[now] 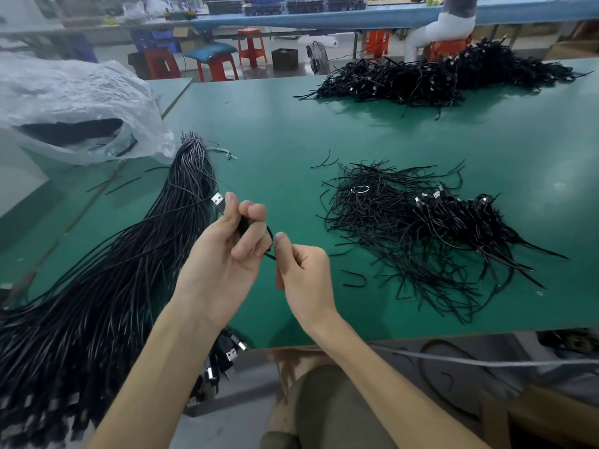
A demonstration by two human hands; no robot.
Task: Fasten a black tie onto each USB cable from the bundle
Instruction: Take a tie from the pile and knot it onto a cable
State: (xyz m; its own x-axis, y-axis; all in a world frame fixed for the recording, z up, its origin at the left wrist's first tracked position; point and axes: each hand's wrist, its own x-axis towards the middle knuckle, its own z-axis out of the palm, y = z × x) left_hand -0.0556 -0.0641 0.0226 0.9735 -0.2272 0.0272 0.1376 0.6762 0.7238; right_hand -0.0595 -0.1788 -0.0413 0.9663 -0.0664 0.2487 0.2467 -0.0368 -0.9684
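My left hand (227,251) is closed around a coiled black USB cable; its silver plug (217,199) sticks out above my thumb. Just to its right, my right hand (301,273) pinches the end of a black tie (269,254) that runs around the coil. A long bundle of black USB cables (129,264) lies on the left of the green table (275,140), its plugs hanging over the near edge. To the right lies a loose heap of black ties (382,218), with several tied cables (460,218) beside it.
A large pile of black cables (421,79) sits at the far right of the table. A crumpled clear plastic bag (74,105) lies at the far left. Red stools (249,47) and another bench stand beyond. My knee (324,400) is under the table edge.
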